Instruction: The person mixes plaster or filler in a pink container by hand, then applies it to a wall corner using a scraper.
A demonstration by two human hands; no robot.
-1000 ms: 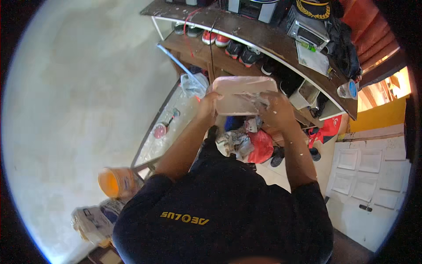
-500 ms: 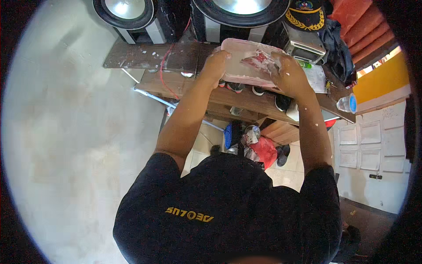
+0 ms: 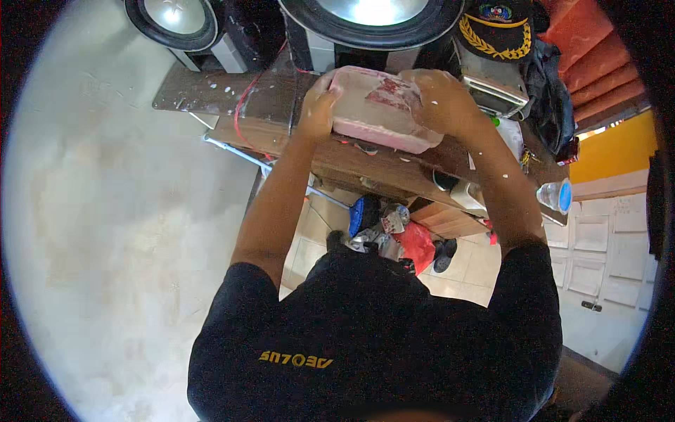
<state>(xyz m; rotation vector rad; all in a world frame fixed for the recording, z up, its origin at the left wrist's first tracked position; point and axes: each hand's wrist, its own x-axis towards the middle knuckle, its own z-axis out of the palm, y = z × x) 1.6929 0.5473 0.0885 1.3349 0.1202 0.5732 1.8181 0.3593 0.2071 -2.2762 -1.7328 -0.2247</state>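
At the near edge of a dark brown, white-spotted wooden shelf (image 3: 200,91), my left hand (image 3: 320,109) clasps the left end of a pale pink rectangular plastic tub (image 3: 374,136); my right hand (image 3: 441,102) covers its right end, but what those fingers hold I cannot tell.

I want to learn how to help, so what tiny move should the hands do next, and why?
I'd maybe tighten the left hand a little on the pink tub, just to steady it. The left hand grips one end, the right hand is at the other, and pale stuff is smeared inside, so a wobble might make a mess.
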